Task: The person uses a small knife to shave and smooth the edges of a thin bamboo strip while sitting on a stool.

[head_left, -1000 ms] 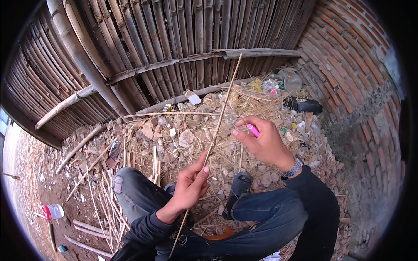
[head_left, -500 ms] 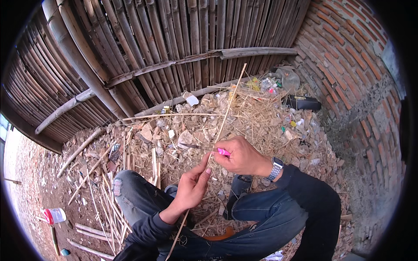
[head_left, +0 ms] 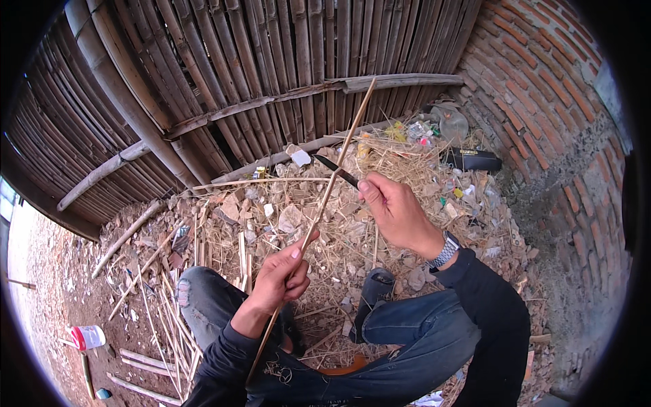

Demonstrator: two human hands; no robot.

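My left hand [head_left: 279, 277] is closed round a long thin bamboo strip [head_left: 354, 130], which slants up and away from my lap toward the bamboo wall. In my right hand [head_left: 400, 214] is a knife [head_left: 337, 169], its dark blade pointing up and to the left. The blade crosses the strip well above my left hand and appears to touch it. My right fingers hide most of the knife's handle. A watch with a metal band [head_left: 445, 251] is on my right wrist.
Bamboo slats form a wall [head_left: 285, 47] ahead, and a brick wall [head_left: 536, 108] stands on the right. Rubble and straw cover the ground, with a black case [head_left: 472, 160] at far right. Cut bamboo strips [head_left: 169, 319] and a red-and-white tub [head_left: 88, 337] lie left.
My right hand and the knife have moved up and away along the strip, apart from my left hand. My left hand has shifted slightly left and closed more firmly round the strip.
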